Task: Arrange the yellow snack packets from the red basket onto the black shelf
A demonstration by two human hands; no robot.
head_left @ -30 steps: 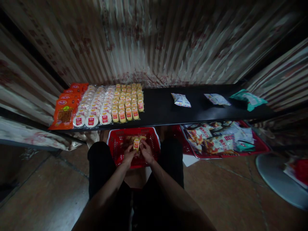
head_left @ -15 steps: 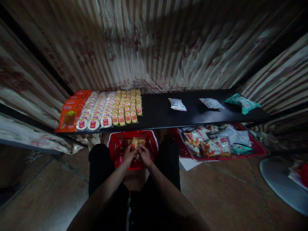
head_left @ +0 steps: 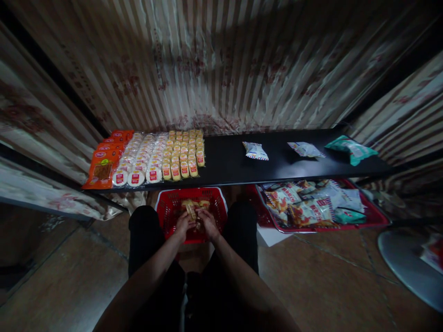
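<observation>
My left hand and my right hand meet inside a red plastic basket between my knees. Both hands are closed around small yellow snack packets held over the basket. More yellow packets lie loose in the basket. On the black shelf ahead, rows of yellow packets, round white packets and orange packets are lined up at the left end.
Three loose packets lie on the shelf's right half: a white one, another white one and a teal one. A second red basket full of snack bags sits under the shelf. A grey round base stands at right.
The yellow packet held upright between my hands has tipped lower over the basket, and both hands have drawn slightly closer together. The view has shifted a little.
</observation>
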